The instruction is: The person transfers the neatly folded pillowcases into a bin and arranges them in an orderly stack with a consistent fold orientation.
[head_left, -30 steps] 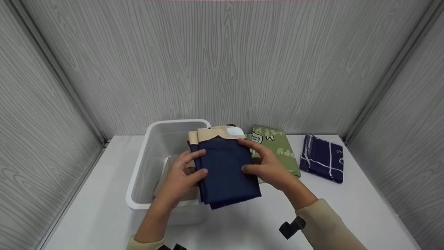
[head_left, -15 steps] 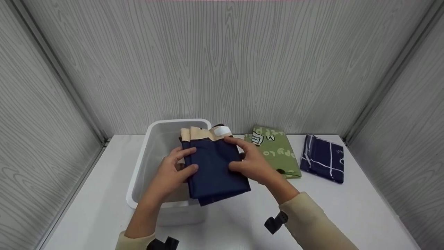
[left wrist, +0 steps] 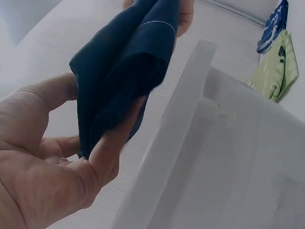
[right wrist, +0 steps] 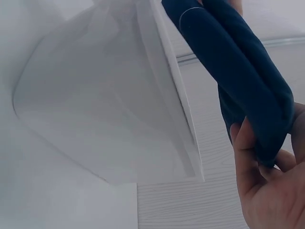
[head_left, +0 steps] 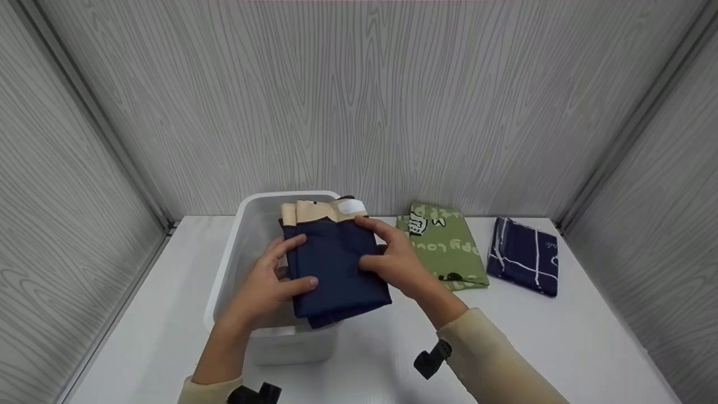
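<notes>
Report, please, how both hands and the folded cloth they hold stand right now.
Left hand and right hand gripping folded navy cloth, one per side. Cloth held up, not inside white bin. Nothing seen in the way; green cloth lies off right.

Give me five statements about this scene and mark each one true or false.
1. The left hand and right hand both grip the navy-and-tan cloth. True.
2. The green cloth lies between the bin and the lined cloth. True.
3. The lined cloth is inside the bin. False: it lies on the table.
4. The green cloth has lettering. True.
5. The bin is tipped onto its side. False: it stands upright.
</notes>
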{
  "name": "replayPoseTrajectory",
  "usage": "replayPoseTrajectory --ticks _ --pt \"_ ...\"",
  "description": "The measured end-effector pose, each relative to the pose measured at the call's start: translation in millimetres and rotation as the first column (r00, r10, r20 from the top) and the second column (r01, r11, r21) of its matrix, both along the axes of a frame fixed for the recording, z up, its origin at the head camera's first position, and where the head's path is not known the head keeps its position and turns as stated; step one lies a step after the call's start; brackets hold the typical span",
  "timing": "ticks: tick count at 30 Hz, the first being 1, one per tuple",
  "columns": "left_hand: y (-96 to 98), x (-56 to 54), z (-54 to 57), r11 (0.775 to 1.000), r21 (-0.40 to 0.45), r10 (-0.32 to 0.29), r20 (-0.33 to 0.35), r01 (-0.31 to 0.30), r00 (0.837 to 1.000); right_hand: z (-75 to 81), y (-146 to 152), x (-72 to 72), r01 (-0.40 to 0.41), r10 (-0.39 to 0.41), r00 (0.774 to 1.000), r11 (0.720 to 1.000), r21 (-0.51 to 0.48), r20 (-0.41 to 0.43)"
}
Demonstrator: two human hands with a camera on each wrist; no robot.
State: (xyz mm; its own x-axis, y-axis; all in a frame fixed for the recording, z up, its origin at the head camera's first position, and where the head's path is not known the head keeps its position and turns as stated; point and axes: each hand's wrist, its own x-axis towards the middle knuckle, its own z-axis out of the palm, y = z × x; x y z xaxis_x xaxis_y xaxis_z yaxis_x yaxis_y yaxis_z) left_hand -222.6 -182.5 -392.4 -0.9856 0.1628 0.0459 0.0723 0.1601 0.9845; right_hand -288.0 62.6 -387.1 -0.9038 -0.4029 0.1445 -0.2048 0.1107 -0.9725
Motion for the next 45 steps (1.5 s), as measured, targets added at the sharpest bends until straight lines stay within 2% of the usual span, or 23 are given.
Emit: replayPoseTrajectory --ticks 4,9,11,14,17,20,22,27,31,38,45 --pt "0.4 -2.7 1.6 0.998 -0.061 0.01 0.004 -0.01 1.0 0.4 1 2.8 0.007 0.007 0.995 0.991 0.132 -0.103" --pt "0.9 -3.7 3.9 0.993 -0.108 0.043 0.01 -0.042 0.999 2.6 4 5.6 -0.04 0.056 0.996 0.975 0.216 -0.067" --pt "2.4 -3.7 4.6 0.991 -0.127 0.05 0.015 -0.047 0.999 3.3 3 6.9 -0.027 0.05 0.995 0.962 0.27 -0.081" --pt "5.0 -3.4 6.2 0.986 -0.155 0.063 0.014 -0.06 0.998 4.9 -2 9.9 0.025 0.031 0.988 0.935 0.353 -0.152" --pt "5.3 -2.9 9.2 0.983 -0.17 0.072 0.002 -0.071 0.997 7.0 -7 12.2 0.056 0.027 0.979 0.916 0.397 -0.2" --pt "1.7 -2.7 11.8 0.983 -0.171 0.061 -0.012 -0.062 0.998 7.5 -9 11.9 0.054 0.021 0.982 0.92 0.387 -0.187" --pt "-3.5 -3.4 11.6 0.985 -0.167 0.041 -0.023 -0.044 0.999 6.4 -10 10.6 0.038 0.018 0.987 0.937 0.348 -0.157" --pt "-22.7 -5.3 3.8 0.987 -0.16 -0.015 -0.05 0.007 0.999 1.1 -12 8.1 -0.029 0.033 0.999 0.989 0.144 -0.029" --pt "-37.1 -3.3 -2.5 0.988 -0.153 -0.04 -0.028 0.036 0.999 -2.4 -17 8.2 -0.079 0.078 0.996 0.996 0.036 0.048" --pt "-46.8 -5.2 -2.7 0.978 -0.204 -0.054 -0.008 0.052 0.998 -3.3 -27 7.7 -0.06 0.055 0.996 0.995 0.079 0.065" --pt "-52.9 -12.2 -2.0 0.953 -0.302 -0.041 -0.036 0.028 0.999 -1.1 -37 7.0 -0.033 0.025 0.997 0.993 0.117 0.069"
